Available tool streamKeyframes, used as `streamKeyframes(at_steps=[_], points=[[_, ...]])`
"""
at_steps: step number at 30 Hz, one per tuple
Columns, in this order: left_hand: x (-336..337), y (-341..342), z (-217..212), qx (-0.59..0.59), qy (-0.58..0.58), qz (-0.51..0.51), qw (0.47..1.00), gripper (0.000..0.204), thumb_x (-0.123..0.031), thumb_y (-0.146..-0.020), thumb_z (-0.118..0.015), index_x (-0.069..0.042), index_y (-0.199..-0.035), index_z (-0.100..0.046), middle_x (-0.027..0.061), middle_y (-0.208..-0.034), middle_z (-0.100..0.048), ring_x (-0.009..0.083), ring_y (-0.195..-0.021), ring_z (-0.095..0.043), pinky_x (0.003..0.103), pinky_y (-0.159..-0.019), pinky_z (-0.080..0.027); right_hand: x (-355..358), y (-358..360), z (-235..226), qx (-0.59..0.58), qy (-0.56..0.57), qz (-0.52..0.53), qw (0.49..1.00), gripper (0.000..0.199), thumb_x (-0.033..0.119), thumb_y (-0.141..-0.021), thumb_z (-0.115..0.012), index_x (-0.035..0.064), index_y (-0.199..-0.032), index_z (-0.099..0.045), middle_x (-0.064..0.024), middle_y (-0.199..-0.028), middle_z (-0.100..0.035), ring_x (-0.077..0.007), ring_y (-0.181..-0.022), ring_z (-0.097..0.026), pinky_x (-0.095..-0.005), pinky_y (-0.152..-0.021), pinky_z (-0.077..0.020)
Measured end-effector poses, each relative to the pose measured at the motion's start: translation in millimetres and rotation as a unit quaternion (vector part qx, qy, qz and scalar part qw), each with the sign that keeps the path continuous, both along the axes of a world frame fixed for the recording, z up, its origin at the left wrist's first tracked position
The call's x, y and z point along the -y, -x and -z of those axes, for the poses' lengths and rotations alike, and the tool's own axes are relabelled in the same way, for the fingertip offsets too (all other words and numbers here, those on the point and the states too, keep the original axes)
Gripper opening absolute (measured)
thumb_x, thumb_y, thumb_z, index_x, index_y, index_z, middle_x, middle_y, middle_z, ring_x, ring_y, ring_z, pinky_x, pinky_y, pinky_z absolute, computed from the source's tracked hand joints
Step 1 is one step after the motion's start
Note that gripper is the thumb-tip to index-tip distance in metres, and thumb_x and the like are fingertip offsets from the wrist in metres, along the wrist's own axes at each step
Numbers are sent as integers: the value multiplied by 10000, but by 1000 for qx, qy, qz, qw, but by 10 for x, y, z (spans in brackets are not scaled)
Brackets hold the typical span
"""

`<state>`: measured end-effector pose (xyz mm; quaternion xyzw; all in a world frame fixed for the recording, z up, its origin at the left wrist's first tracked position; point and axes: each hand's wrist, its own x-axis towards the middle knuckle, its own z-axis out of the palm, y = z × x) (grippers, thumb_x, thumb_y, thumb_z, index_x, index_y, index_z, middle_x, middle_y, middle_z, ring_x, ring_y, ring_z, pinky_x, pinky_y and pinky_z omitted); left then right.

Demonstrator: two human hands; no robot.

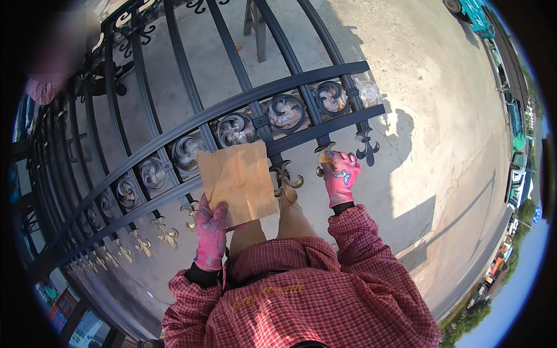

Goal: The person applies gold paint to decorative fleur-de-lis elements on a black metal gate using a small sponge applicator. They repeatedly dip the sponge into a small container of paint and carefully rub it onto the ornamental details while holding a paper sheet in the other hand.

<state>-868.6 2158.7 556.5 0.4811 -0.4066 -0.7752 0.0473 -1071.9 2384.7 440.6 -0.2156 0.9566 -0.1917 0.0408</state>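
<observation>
My left hand [211, 232], in a pink glove, grips the lower left edge of a flat brown cardboard piece [239, 182]. The sheet lies in front of the lower rail of a dark metal fence panel [200, 119]. Beside it on the right, a finial [285, 177] shows a gold tint. My right hand [340, 177], gloved in pink, is closed around a small yellowish-tan piece [326, 156], perhaps a sponge, against another finial that it mostly hides. Further right, the end finial [366, 146] looks dark. Several gold-coloured finials [167, 232] line the rail to the left.
Scroll rings [285, 112] between the two rails have crumpled clear plastic behind them. A metal trestle leg [255, 29] stands beneath the panel. Another person's blurred arm [49, 87] reaches in at upper left. Parked vehicles [516, 180] line the road at far right.
</observation>
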Motion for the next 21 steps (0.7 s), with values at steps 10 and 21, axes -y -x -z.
streamKeyframes(at_steps=[10, 21], points=[[-52, -31, 153, -64, -8, 41, 997, 477, -51, -915, -457, -55, -1381, -356, 7, -1036, -512, 84, -834, -536, 228, -670, -551, 724, -359, -803, 107, 221, -97, 964, 348, 147, -602, -782, 83, -929, -683, -82, -948, -685, -300, -915, -604, -409, -830, -455], [-110, -115, 111, -92, 22, 119, 988, 422, -152, -965, -440, -38, -1363, -362, 67, -1139, -560, 126, -826, -629, 268, -596, -581, 687, -856, -1144, 88, 123, -214, 965, 319, 161, -594, -746, 136, -904, -673, -17, -919, -644, -270, -963, -553, -419, -964, -371]])
